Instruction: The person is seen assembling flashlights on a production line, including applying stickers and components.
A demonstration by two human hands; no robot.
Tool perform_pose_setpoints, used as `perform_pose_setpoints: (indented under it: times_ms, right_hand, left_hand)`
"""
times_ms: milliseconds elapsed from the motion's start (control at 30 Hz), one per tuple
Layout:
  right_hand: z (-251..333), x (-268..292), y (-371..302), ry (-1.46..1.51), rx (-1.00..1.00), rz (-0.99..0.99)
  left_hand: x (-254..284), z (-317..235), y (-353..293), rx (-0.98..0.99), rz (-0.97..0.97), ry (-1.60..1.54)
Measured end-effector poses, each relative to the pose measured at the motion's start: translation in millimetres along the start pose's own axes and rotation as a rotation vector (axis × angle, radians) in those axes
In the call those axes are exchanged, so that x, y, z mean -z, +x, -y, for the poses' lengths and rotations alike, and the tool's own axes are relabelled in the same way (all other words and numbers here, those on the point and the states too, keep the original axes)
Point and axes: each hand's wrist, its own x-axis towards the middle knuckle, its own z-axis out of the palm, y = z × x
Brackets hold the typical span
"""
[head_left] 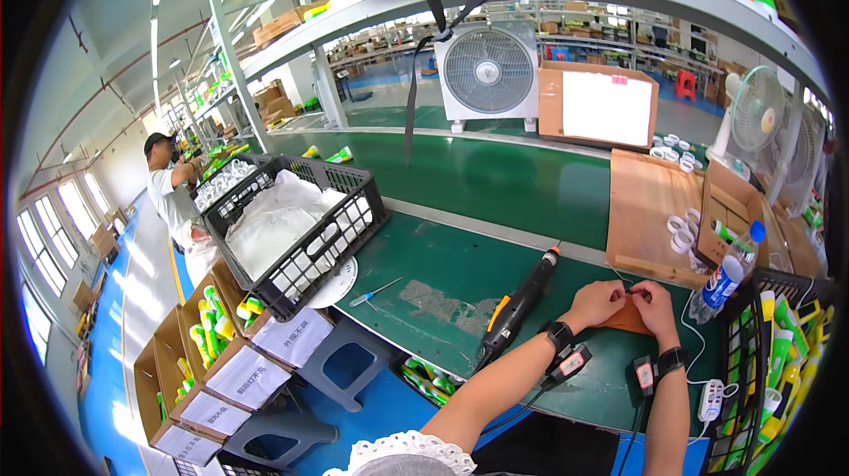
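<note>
My left hand (603,303) and my right hand (653,304) are close together at the right side of the green worktable (424,255). Fingers of both hands are pinched, their tips nearly meeting; whatever is between them is too small to make out. Beneath the hands lies a flat orange-brown piece (626,320), partly covered by them. Each wrist wears a black strap with a small wired box. Left of my left hand rests a black power screwdriver (520,306), its tip pointing away. Further left is a small screwdriver with a blue handle (363,299).
A black crate (305,250) with a white liner overhangs the table's left end. At right stand a plastic bottle (723,281), a wooden board (650,202) with white rings, a power strip (710,401) and a bin of green-yellow parts (778,361). A person (168,184) works at far left.
</note>
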Motion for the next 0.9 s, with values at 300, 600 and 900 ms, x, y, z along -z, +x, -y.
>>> perform_pose_setpoints:
  times_ms: [300, 600, 900]
  right_hand:
    - [19, -12, 1, 0.159, -0.128, 0.184]
    - [14, -14, 2, 0.235, -0.163, 0.197]
    - [16, -11, 1, 0.281, -0.174, 0.191]
  left_hand:
    - [-5, 11, 2, -0.226, -0.059, -0.025]
    - [-5, 8, 0, -0.172, 0.022, -0.050]
    - [-5, 3, -3, -0.167, -0.009, -0.072]
